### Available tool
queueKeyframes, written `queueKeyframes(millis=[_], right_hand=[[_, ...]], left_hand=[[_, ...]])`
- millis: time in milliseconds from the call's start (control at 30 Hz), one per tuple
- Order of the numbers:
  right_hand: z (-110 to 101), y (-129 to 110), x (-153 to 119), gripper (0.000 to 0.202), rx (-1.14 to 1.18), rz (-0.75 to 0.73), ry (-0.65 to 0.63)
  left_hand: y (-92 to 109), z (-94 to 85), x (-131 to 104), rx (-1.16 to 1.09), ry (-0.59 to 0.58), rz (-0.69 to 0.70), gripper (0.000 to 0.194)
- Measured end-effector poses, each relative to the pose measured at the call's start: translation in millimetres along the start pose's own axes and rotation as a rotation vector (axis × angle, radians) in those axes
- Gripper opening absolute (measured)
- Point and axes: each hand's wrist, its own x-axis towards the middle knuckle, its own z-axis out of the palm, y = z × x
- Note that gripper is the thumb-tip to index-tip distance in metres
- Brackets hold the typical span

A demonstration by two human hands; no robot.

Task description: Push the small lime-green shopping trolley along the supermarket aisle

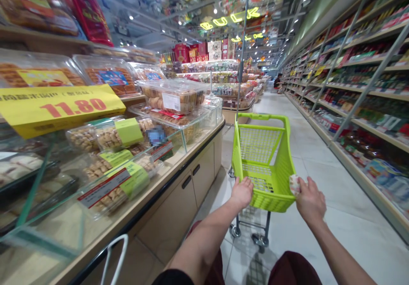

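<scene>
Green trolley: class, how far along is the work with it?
Already done: the left hand grips the green trolley. In hand: the right hand holds a small pale item at its near corner. Left, it seems: any loading; no goods show inside, and packaged snacks sit on the counter.

The shopping cart stands on the aisle floor, directly ahead of the camera wearer. The display counter runs along the left side of the aisle. Snack packs lie on the counter; the price sign is positioned above its near section. Stocked shelving lines the right side. The display island stands beyond the counter's far end. The BULK sign is overhead. A person is far down the aisle, near the shelving.
</scene>
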Motion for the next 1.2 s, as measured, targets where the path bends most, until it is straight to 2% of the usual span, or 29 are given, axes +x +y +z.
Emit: queueKeyframes(millis=[100,200,300,367,467,567,633,700,800,900,967,1000,1100,1200], right_hand=[[2.2,-31.1,-21.7,0.048,0.036,-0.139,-0.063],[7.4,-70.0,-42.5,0.054,0.176,-0.198,-0.024],[11.7,-96.8,-54.1,0.058,0.252,-0.348,0.019],[14.2,-96.1,-56.4,0.058,0.233,-0.448,0.029],[17.1,-64.6,-53.6,0.056,0.181,-0.496,0.034],[18.0,-21.8,-46.7,0.054,0.139,-0.417,0.064],[17.9,-8.1,-43.4,0.052,0.128,-0.323,0.078],[17.6,-14.5,-43.8,0.055,0.157,-0.25,0.069],[17.5,-50.1,-50.1,0.063,0.262,-0.243,0.048],[19.3,-80.0,-53.1,0.058,0.337,-0.32,0.046],[21.3,-84.0,-50.1,0.054,0.356,-0.341,0.049],[22.3,-82.6,-47.7,0.052,0.359,-0.327,0.044],[24.9,-80.9,-42.3,0.048,0.372,-0.213,0.029],[27.0,-100.3,-46.0,0.048,0.429,-0.168,0.013]], left_hand=[[1.3,2.3,3.5,0.025,0.008,-0.006,0.031],[4.4,2.6,6.9,0.045,-0.003,0.001,0.024],[5.9,2.7,8.7,0.083,-0.009,0.005,0.023],[6.0,3.2,8.9,0.102,-0.004,0.01,0.024],[6.5,3.2,7.6,0.101,-0.002,0.013,0.023],[10.1,1.9,6.2,0.092,-0.028,0.002,0.023],[15.0,0.9,6.4,0.085,-0.044,-0.011,0.023],[20.5,0.3,6.5,0.071,-0.046,-0.034,0.024],[23.3,-0.2,2.3,0.037,-0.013,-0.048,0.03],[12.4,-1.1,-9.6,-0.032,0.082,-0.028,0.043],[-0.5,-1.8,-18.8,-0.045,0.107,-0.09,0.049],[-6.8,-2.1,-22.8,-0.046,0.087,-0.136,0.052],[-18.7,-2.7,-30.1,-0.048,-0.015,-0.126,0.059],[-18.3,-3.0,-29.7,-0.047,-0.045,-0.124,0.063]])
